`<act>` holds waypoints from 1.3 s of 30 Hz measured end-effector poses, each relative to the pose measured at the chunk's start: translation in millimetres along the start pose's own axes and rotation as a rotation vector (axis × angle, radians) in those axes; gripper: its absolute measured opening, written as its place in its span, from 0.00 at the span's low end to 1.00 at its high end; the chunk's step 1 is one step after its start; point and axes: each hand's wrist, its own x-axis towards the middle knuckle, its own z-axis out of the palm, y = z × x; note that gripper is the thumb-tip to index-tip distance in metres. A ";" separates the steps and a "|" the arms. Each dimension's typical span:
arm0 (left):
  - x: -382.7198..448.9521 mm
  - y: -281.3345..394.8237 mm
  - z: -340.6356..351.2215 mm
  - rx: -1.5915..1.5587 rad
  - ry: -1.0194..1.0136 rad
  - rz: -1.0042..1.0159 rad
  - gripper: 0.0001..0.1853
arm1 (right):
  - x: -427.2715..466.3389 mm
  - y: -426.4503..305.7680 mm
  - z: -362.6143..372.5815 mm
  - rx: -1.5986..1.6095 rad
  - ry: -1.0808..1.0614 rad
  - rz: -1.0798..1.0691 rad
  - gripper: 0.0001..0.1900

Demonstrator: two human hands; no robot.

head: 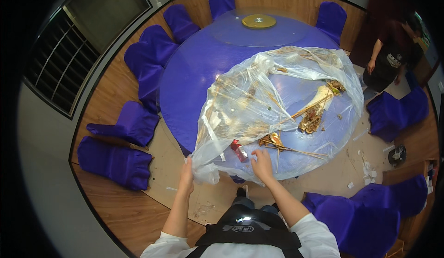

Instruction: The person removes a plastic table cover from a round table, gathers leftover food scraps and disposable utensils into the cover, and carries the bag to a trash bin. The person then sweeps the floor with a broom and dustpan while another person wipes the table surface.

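Note:
My left hand [186, 178] grips a bunched edge of a clear plastic table cover [239, 95] at the near left of the round table [184, 70]. The cover is gathered in folds over food waste and used tissue. My right hand [262, 166] has its fingers apart over the near part of the cover, holding nothing. Just left of it lies a red and silver packet [240, 151]. Beyond the fingers are food scraps with half an egg [275, 139] and wooden sticks [308, 151]. A larger heap of brown scraps [311, 119] lies farther right.
Purple-covered chairs [112, 162] line the walls, with more chairs [353, 216] close on my right. A gold turntable base [259, 21] sits at the table's far side. Another person [388, 57] stands at the right. Litter [368, 171] and a small black bin [397, 155] are on the floor.

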 end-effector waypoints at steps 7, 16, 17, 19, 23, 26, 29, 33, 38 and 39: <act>-35.8 41.6 18.6 0.971 0.070 0.534 0.37 | 64.0 -46.5 60.7 -0.214 -0.173 -0.290 0.18; 44.6 60.7 -18.6 0.611 0.106 0.388 0.09 | 228.6 -91.0 84.2 -0.176 -0.173 -0.117 0.07; 52.6 68.3 -16.6 0.483 0.092 0.334 0.09 | 254.5 -105.5 81.3 -0.180 -0.163 -0.216 0.08; 65.3 82.2 -5.1 0.221 0.057 0.230 0.10 | 293.9 -136.2 73.1 -0.147 -0.161 -0.342 0.10; 72.3 92.9 3.8 0.114 0.048 0.218 0.14 | 313.4 -172.0 68.3 -0.077 0.026 -0.819 0.22; 77.9 86.3 0.5 0.054 -0.002 0.196 0.16 | 300.9 -166.6 62.5 -0.170 -0.033 -0.765 0.26; 83.8 80.1 -2.7 0.012 -0.086 0.169 0.18 | 268.6 -139.0 62.3 0.196 0.061 -0.204 0.23; 79.2 92.5 -3.0 -0.002 -0.099 0.102 0.23 | 210.4 -90.1 84.3 -0.199 0.135 -0.043 0.10; 74.6 108.5 -4.8 0.122 -0.128 0.175 0.24 | 210.8 -28.1 147.1 -0.385 -0.126 -0.158 0.06; 73.7 108.2 -6.8 0.131 -0.126 0.181 0.25 | 215.8 -29.2 155.0 -0.408 -0.176 -0.100 0.07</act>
